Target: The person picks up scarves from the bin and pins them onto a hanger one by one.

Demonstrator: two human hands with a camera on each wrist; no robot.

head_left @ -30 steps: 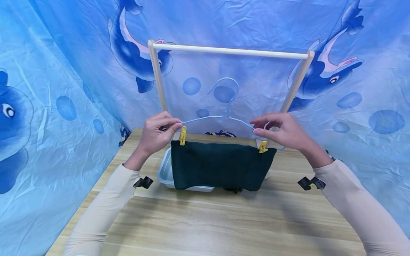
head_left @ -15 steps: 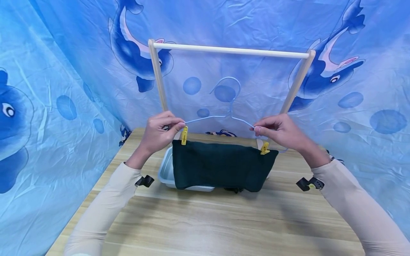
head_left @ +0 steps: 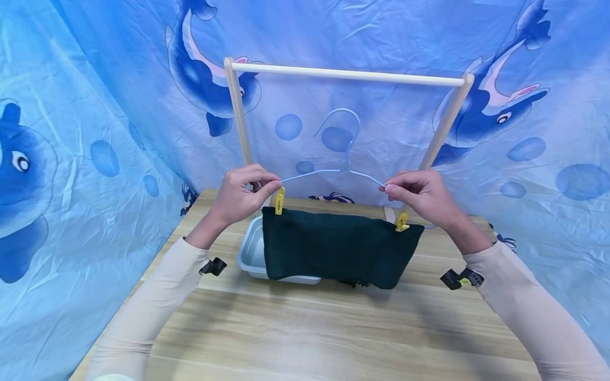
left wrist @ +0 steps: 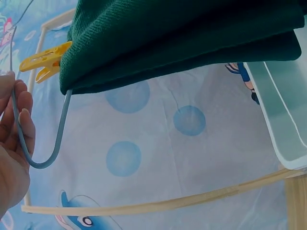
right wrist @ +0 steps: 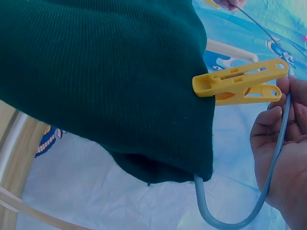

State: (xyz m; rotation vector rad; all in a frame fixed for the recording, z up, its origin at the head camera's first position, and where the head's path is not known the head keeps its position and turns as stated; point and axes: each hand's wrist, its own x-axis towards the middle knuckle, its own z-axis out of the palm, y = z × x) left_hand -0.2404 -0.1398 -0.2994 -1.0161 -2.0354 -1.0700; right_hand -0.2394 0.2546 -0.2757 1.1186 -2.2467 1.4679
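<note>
A light blue wire hanger (head_left: 324,171) is held up by both hands, its hook pointing upward. My left hand (head_left: 244,194) pinches its left shoulder between thumb and fingers; my right hand (head_left: 425,197) pinches the right shoulder. Folded dark green ribbed cloth (head_left: 340,246) hangs over the hanger's lower bar. One yellow clothespin (head_left: 280,201) clips the cloth near its left end, and a second yellow clothespin (right wrist: 240,81) clips the right end. In the left wrist view, the hanger's curved end (left wrist: 41,163) comes out of the cloth beside the left hand.
Behind the hanger stands a wooden rack with a pale top rail (head_left: 348,75). A light blue plastic tray (head_left: 250,254) sits on the wood-grain table (head_left: 305,333), partly hidden by the cloth. Something dark with a fringe (head_left: 362,284) shows below the cloth. A blue dolphin-print curtain surrounds the table.
The right fingers, slightly parted at first, have closed on the hanger's right shoulder. Hanger and cloth have shifted slightly to the right, and the hook is a little higher in view.
</note>
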